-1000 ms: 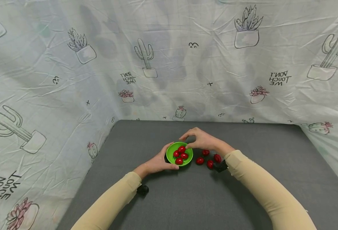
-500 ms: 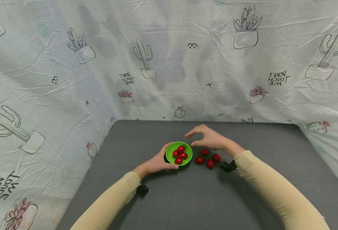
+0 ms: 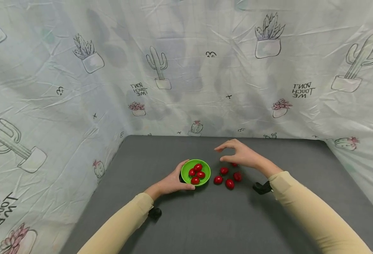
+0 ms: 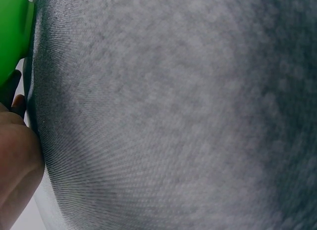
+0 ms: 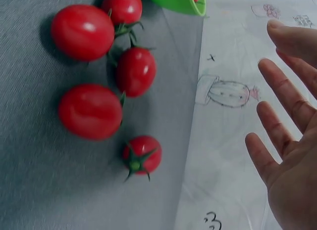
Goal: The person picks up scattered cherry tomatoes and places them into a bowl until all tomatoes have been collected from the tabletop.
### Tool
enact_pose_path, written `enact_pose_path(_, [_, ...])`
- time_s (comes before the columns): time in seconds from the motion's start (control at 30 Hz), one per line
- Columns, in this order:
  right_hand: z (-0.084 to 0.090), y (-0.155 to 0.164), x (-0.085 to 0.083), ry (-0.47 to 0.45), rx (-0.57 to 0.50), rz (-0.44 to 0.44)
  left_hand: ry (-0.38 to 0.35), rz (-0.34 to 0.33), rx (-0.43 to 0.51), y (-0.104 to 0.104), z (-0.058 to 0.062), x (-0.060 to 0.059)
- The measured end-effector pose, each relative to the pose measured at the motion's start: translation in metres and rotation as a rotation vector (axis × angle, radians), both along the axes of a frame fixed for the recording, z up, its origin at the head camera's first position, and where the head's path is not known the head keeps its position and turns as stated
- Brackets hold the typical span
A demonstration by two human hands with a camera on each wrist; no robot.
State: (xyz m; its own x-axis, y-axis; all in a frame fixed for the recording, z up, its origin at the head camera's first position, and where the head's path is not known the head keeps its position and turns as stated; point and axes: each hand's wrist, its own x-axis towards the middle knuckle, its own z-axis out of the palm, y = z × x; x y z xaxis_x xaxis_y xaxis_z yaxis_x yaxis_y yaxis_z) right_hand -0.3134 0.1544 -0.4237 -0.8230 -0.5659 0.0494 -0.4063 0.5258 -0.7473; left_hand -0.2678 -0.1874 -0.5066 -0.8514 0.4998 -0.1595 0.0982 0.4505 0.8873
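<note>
Mat (image 3: pixel 205 218): grey, bears everything listed.

Left hand (image 3: pixel 170 182): at the bowl's left side, fingers curled round its rim, steadying it.

Right hand (image 3: pixel 242 155): to the bowl's right, above the loose tomatoes; fingers relaxed and spread, holding nothing.

Bowl (image 3: pixel 186 168): green, the reference point; sits on the mat.

Tomatoes in bowl (image 3: pixel 197 173): four, red.

Loose tomatoes (image 3: pixel 226 176): five, on the mat just right of the bowl, one partly under the right hand.

Progress, as judged: four tomatoes bowled, five left on the mat; roughly half done.
</note>
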Motion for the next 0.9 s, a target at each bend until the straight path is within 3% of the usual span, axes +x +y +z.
enact_pose_path(0.9, [-0.023,0.053,0.032,0.066,0.019,-0.164,0.017,0.011,0.014,-0.001,-0.004,0.034])
